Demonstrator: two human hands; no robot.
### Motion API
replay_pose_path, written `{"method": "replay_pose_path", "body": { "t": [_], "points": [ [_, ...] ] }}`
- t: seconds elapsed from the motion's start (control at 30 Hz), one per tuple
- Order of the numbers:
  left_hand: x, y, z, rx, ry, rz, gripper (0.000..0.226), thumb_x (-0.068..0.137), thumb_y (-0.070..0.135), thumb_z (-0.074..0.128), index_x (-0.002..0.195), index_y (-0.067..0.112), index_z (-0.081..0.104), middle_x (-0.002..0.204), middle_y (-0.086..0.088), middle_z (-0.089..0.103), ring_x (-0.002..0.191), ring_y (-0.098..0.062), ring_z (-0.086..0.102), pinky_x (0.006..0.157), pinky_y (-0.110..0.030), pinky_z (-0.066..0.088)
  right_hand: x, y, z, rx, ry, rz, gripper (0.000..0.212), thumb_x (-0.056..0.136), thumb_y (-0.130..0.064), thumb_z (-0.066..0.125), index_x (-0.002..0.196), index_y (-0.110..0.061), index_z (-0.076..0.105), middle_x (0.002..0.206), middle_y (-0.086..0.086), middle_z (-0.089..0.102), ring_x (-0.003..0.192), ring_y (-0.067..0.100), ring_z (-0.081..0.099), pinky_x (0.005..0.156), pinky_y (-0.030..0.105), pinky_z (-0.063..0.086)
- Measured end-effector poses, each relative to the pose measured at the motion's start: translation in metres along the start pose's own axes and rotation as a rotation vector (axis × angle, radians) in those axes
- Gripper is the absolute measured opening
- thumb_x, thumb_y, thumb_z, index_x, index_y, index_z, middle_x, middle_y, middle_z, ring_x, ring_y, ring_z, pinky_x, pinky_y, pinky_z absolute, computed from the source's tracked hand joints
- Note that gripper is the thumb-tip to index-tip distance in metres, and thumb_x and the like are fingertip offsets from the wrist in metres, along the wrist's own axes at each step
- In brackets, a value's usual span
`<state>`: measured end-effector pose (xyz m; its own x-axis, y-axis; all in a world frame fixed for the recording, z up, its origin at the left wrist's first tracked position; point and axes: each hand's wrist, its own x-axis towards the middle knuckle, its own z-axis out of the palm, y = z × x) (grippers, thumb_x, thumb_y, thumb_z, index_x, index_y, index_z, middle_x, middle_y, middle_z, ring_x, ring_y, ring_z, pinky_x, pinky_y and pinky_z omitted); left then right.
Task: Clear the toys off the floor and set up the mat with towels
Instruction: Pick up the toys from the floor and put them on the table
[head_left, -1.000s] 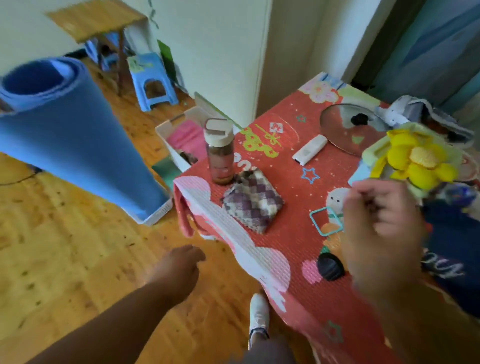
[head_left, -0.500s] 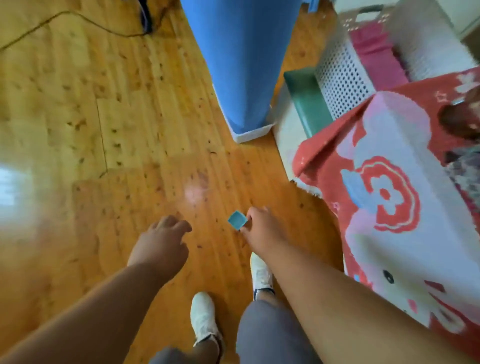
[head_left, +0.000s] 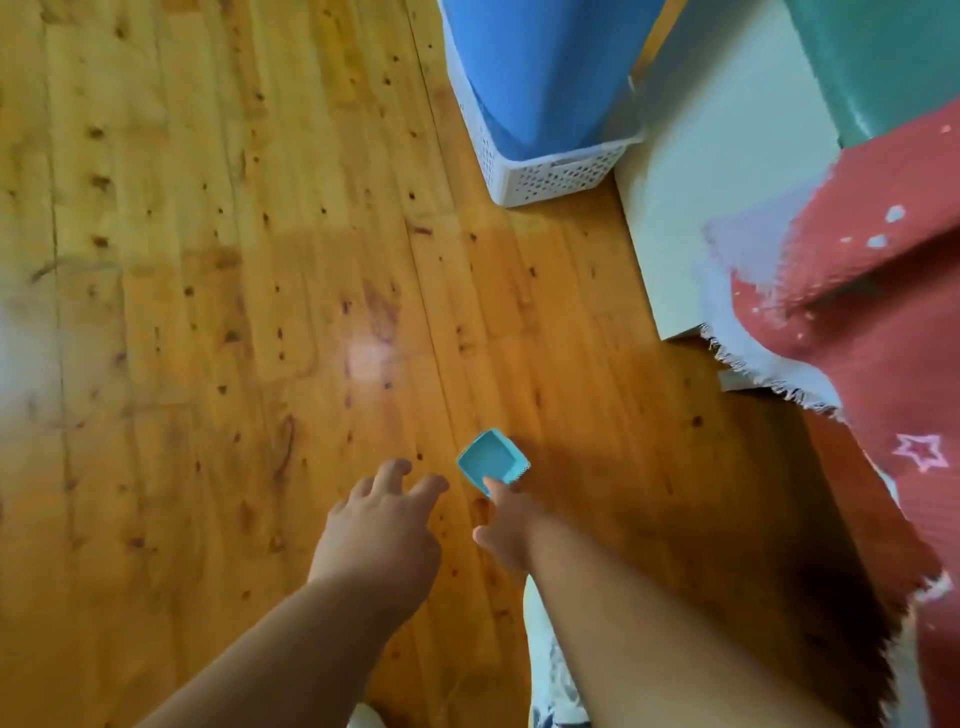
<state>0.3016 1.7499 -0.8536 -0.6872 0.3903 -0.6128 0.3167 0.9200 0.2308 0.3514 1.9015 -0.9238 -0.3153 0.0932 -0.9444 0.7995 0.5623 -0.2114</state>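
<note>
Toy cup (head_left: 493, 461) — right hand (head_left: 506, 525) seemingly pinching it, left hand (head_left: 382, 530) released — near white basket (head_left: 550, 176).

Rolled blue mat (head_left: 545, 67) cut off by top edge; right hand's (head_left: 506, 530) fingers mostly hidden

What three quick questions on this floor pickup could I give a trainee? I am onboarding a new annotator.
1. True or false: the left hand grips the turquoise square toy.
2. Which hand touches the toy? A) left B) right C) neither
3. Fill in: the rolled blue mat stands in a white ____.

Key:
1. False; the left hand hovers open beside the toy.
2. B; a fingertip of the right hand meets the toy's near edge, though a firm grip cannot be told.
3. Basket, perforated, standing on the wooden floor.
</note>
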Motion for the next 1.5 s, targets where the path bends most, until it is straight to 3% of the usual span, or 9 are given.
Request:
{"method": "replay_pose_path", "body": {
  "t": [0.2, 0.37, 0.53, 0.73, 0.87, 1.0, 1.13, 1.27, 1.5],
  "points": [
    [0.029, 0.0, 0.013, 0.008, -0.062, -0.033, 0.056, 0.091, 0.032, 0.052, 0.14, 0.047, 0.03, 0.153, 0.004, 0.029, 0.137, -0.023, 0.034, 0.107, -0.041, 0.041, 0.031, 0.001, -0.006, 0.04, 0.069, 0.067, 0.043, 0.093, -0.027, 0.05, 0.134, -0.018, 0.041, 0.127, 0.005, 0.053, 0.109, 0.022, 0.055, 0.093, 0.035, 0.048],
    [-0.01, 0.034, -0.05, 0.057, -0.083, -0.019, 0.063, 0.09, 0.029, 0.053, 0.143, 0.048, 0.024, 0.154, 0.002, 0.029, 0.137, -0.025, 0.035, 0.107, -0.041, 0.04, -0.071, 0.001, -0.038, -0.046, 0.285, -0.046, 0.028, 0.09, -0.028, 0.052, 0.117, -0.025, 0.051, 0.11, 0.005, 0.064, 0.097, 0.027, 0.06, 0.082, 0.035, 0.052],
    [-0.08, 0.108, -0.151, 0.153, -0.104, 0.256, 0.075, 0.087, 0.024, 0.049, 0.145, 0.051, 0.008, 0.148, 0.006, 0.034, 0.129, -0.023, 0.042, 0.102, -0.037, 0.04, -0.238, 0.009, -0.077, -0.091, 0.486, -0.203, 0.034, 0.09, -0.039, 0.048, 0.121, -0.026, 0.054, 0.116, 0.0, 0.065, 0.105, 0.022, 0.062, 0.088, 0.036, 0.051],
    [-0.174, 0.207, -0.264, 0.382, -0.098, 0.614, 0.036, 0.088, 0.036, 0.048, 0.124, 0.037, 0.05, 0.117, 0.008, 0.055, 0.109, -0.019, 0.057, 0.089, -0.035, 0.049, -0.429, 0.03, -0.111, -0.119, 0.643, -0.116, 0.025, 0.096, -0.03, 0.045, 0.11, -0.015, 0.059, 0.109, 0.009, 0.067, 0.1, 0.032, 0.065, 0.081, 0.041, 0.051],
    [-0.255, 0.278, -0.305, 0.504, -0.075, 0.898, 0.042, 0.087, 0.059, 0.042, 0.122, 0.038, 0.052, 0.114, 0.008, 0.058, 0.109, -0.015, 0.058, 0.083, -0.031, 0.045, -0.546, 0.08, -0.096, 0.058, 0.878, 0.007, 0.03, 0.095, -0.035, 0.047, 0.119, -0.021, 0.056, 0.118, 0.002, 0.064, 0.109, 0.025, 0.061, 0.09, 0.037, 0.049],
    [-0.333, 0.343, -0.318, 0.589, -0.046, 1.157, 0.042, 0.087, 0.056, 0.041, 0.114, 0.028, 0.055, 0.112, 0.005, 0.059, 0.107, -0.022, 0.059, 0.084, -0.036, 0.047, -0.64, 0.133, -0.076, 0.134, 1.057, 0.077, 0.035, 0.09, -0.039, 0.046, 0.122, -0.028, 0.055, 0.119, -0.006, 0.063, 0.111, 0.016, 0.06, 0.093, 0.028, 0.046],
    [-0.394, 0.423, -0.312, 0.692, 0.043, 1.355, 0.03, 0.092, 0.042, 0.04, 0.104, 0.021, 0.058, 0.099, -0.004, 0.062, 0.093, -0.031, 0.063, 0.074, -0.04, 0.049, -0.711, 0.194, -0.064, 0.142, 1.229, 0.222, 0.031, 0.067, -0.048, 0.072, 0.092, -0.03, 0.07, 0.08, -0.011, 0.071, 0.073, 0.01, 0.068, 0.061, 0.021, 0.052],
    [-0.42, 0.499, -0.302, 0.724, 0.116, 1.442, 0.015, 0.091, 0.028, 0.051, 0.097, 0.019, 0.062, 0.091, -0.004, 0.065, 0.084, -0.032, 0.065, 0.069, -0.04, 0.051, -0.732, 0.249, -0.074, 0.268, 1.257, 0.222, 0.042, 0.088, -0.05, 0.039, 0.111, -0.023, 0.06, 0.101, -0.002, 0.069, 0.097, 0.021, 0.064, 0.081, 0.033, 0.049],
    [-0.434, 0.555, -0.265, 0.864, 0.069, 1.589, 0.03, 0.094, 0.037, 0.042, 0.1, 0.018, 0.064, 0.098, -0.004, 0.067, 0.091, -0.029, 0.064, 0.073, -0.037, 0.048, -0.739, 0.313, -0.07, 0.346, 1.163, 0.182, 0.025, 0.089, -0.041, 0.042, 0.094, -0.02, 0.055, 0.098, 0.003, 0.066, 0.092, 0.024, 0.061, 0.069, 0.035, 0.038]
  ]
}}
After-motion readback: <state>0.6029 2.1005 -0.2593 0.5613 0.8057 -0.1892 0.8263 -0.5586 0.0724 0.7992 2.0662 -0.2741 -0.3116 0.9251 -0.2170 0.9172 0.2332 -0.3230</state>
